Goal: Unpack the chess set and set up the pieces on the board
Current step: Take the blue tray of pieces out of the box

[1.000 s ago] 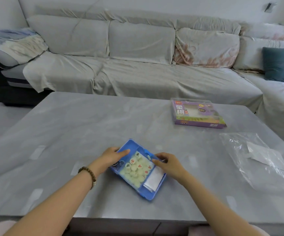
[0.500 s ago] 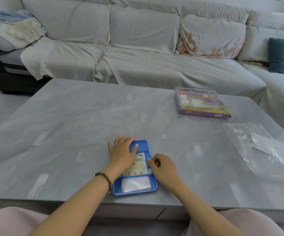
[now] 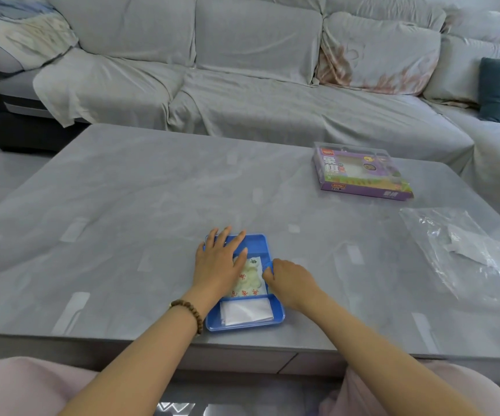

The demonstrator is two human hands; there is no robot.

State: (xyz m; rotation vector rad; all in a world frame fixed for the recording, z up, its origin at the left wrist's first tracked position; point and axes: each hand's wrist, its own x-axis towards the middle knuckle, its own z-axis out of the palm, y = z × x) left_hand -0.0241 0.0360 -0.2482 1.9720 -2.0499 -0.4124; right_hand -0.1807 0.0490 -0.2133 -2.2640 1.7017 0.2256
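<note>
Grey desk (image 3: 152,190), covered sofa (image 3: 242,100) behind; purple box (image 3: 359,172) reads 象棋. Left hand (image 3: 217,265) flat on blue tray (image 3: 254,243); right hand (image 3: 290,280) pinches its rim.

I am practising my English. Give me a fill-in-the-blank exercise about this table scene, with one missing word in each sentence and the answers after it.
1. The left hand lies flat on the ____ case.
2. The beaded bracelet is worn on the ____ wrist.
3. The box on the far part of the table is mostly ____ in colour.
4. The clear plastic bag lies to the ____ of the case.

Missing words: blue; left; purple; right.
</note>
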